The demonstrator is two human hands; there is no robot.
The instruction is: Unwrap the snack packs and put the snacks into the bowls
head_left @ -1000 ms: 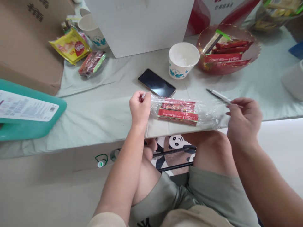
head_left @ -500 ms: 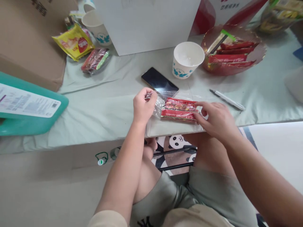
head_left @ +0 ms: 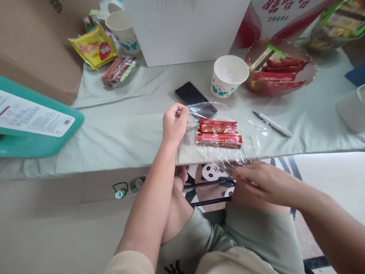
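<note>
My left hand point(head_left: 176, 123) is closed in a pinch on the left end of a thin sheet of clear plastic film point(head_left: 253, 133). Several red snack bars point(head_left: 219, 137) in wrappers lie side by side on the cloth, with the film around them. Below the table's front edge, my right hand point(head_left: 261, 182) has its fingers pinched together at the near edge of the film, which stretches down towards it. A black phone point(head_left: 195, 98) lies just behind the bars, partly under the film's far edge.
A paper cup point(head_left: 229, 76), a pink glass bowl point(head_left: 309, 74) of snacks and a white pen point(head_left: 272, 124) stand or lie behind and to the right. Left are a green jug point(head_left: 71, 127), a yellow snack packet point(head_left: 94, 47) and a wrapped bundle of bars point(head_left: 119, 71). A white box point(head_left: 185, 30) stands behind.
My right hand has left the bars and moved down towards me, past the table edge, drawing the film with it. The film is spread wider; my left hand has barely moved.
</note>
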